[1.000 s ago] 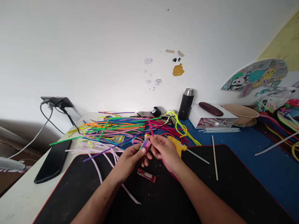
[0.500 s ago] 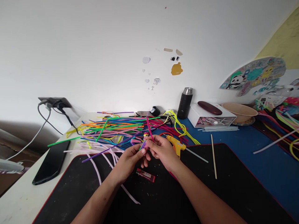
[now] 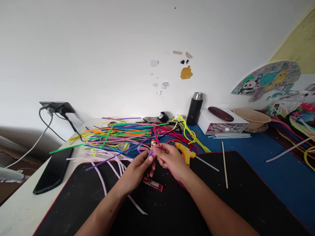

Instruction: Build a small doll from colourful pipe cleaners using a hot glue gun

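Craft table, seen from the head camera. A black mat (image 3: pixel 233 200) with a red edge fills the near field. On it, at 6 o'clock of the hands and just beside them, lies a red lighter (image 3: pixel 153 184). A white pipe cleaner (image 3: pixel 135 202) trails across the mat at 7 o'clock of the lighter.

At the centre, the left hand (image 3: pixel 136 171) and the right hand (image 3: pixel 174 160) meet fingertip to fingertip. Each pinches the same small purple-and-pink pipe-cleaner piece (image 3: pixel 152 152), which is held clear above the mat. A magenta pipe cleaner (image 3: pixel 156 135) rises from this piece toward 12 o'clock; which fingers grip it cannot be told.

Just at 3 o'clock of the right hand lies a yellow glue gun (image 3: pixel 185 152), its glue stick (image 3: pixel 208 164) pointing to 4 o'clock. Farther out at 3 o'clock lies a wooden stick (image 3: pixel 224 160). At 9 o'clock a black phone (image 3: pixel 52 171) rests on the white table (image 3: pixel 19 209).

Beyond the hands, from 10 to 12 o'clock, spreads a loose heap of coloured pipe cleaners (image 3: pixel 118 133). Against the wall (image 3: pixel 98 49), from 1 to 2 o'clock, stand:
- a black flask (image 3: pixel 195 108)
- a white box (image 3: pixel 222 124) bearing a dark case (image 3: pixel 218 113)
- a tan bowl (image 3: pixel 252 118)
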A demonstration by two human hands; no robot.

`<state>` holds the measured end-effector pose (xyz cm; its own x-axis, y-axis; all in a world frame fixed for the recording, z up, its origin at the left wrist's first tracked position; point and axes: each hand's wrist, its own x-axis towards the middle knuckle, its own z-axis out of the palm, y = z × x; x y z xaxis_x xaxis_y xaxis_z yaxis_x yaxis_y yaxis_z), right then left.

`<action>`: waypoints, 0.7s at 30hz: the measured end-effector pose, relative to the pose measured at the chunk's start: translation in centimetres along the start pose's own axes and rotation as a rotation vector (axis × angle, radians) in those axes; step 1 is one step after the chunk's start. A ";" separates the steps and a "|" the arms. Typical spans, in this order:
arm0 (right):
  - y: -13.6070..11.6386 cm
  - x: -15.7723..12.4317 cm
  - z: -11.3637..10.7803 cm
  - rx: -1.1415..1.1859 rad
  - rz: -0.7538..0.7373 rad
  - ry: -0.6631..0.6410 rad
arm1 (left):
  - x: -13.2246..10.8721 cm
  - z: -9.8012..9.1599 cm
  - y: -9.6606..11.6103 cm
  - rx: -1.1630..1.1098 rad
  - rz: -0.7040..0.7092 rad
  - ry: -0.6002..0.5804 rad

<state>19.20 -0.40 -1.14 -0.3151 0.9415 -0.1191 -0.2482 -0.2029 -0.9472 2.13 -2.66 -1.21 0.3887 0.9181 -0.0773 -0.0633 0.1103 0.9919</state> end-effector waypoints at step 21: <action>0.3 0.3 0.1 0.013 -0.004 0.013 | 0.0 0.6 -0.4 -0.002 -0.020 0.049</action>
<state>19.00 -0.21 -1.41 -0.3023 0.9457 -0.1197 -0.2614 -0.2030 -0.9437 2.69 -2.89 -1.57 0.3444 0.9333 -0.1022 -0.0573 0.1295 0.9899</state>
